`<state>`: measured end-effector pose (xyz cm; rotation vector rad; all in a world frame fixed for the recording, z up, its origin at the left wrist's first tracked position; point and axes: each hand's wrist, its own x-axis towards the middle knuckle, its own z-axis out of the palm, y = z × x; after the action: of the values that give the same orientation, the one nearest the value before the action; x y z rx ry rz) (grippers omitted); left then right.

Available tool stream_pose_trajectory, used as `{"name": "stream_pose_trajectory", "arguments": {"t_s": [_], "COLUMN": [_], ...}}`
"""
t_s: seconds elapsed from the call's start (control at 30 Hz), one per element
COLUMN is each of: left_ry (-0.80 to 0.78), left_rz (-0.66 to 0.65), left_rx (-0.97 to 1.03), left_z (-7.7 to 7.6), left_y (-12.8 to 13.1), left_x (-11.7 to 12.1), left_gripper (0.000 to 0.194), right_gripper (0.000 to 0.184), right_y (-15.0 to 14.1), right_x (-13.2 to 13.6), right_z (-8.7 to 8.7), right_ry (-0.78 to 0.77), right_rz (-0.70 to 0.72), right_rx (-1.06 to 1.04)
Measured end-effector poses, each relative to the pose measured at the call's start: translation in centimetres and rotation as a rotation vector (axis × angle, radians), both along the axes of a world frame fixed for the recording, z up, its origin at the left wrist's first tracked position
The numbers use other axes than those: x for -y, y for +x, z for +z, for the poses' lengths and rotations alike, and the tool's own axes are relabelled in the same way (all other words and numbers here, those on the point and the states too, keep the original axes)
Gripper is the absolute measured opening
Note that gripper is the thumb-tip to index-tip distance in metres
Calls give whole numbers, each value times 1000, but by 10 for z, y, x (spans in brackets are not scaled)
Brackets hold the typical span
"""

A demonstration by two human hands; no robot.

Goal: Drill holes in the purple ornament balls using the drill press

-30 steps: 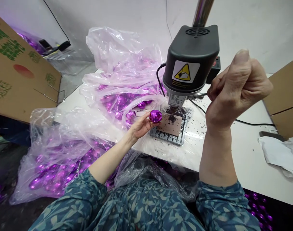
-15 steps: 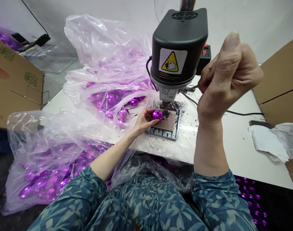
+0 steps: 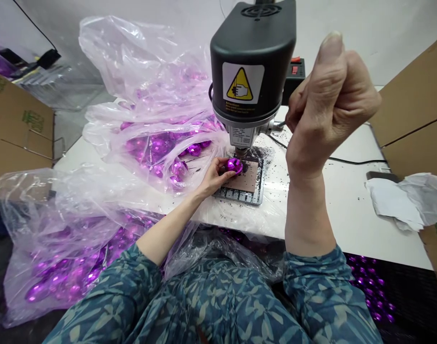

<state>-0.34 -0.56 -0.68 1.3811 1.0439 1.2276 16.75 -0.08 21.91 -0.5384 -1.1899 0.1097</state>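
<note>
My left hand [image 3: 216, 174] pinches a shiny purple faceted ball [image 3: 234, 166] between thumb and fingers. It holds the ball just under the chuck [image 3: 242, 152] of a black bench drill press [image 3: 252, 52], over a brown board [image 3: 245, 181] on the metal base plate [image 3: 236, 196]. Whether the drill bit touches the ball cannot be made out. Raised at the right of the machine, my right hand [image 3: 329, 105] is closed in a fist around the feed lever [image 3: 277, 126]. Most of that lever is hidden by the fingers.
Clear plastic bags of purple balls [image 3: 157, 148] lie left of the drill, and another bag [image 3: 68, 267] hangs lower left. Dark shavings [image 3: 256, 155] are scattered around the base. Crumpled white paper [image 3: 394, 200] lies at right. Cardboard boxes [image 3: 21, 124] flank the white table [image 3: 355, 215].
The whole view has shifted slightly, so the drill and both hands appear further left and higher. The ball seems slightly turned in my left hand. Both hands keep their grips.
</note>
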Motion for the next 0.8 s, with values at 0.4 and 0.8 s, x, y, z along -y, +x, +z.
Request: {"name": "stream_pose_trajectory", "arguments": {"t_s": [0.4,0.8], "left_ry": [280,243], "left_rz": [-15,8], "left_rx": [-180,-129], "left_z": [-8,-17], "left_y": [12,25], "left_x": [5,6], "left_gripper": [65,66], "right_gripper": [61,64], "right_y": [5,0], "right_x": [-5,4], "right_z": [-2,2], "right_ry": [81,83], "right_rz": [-16,3], "right_rx": [19,-26]}}
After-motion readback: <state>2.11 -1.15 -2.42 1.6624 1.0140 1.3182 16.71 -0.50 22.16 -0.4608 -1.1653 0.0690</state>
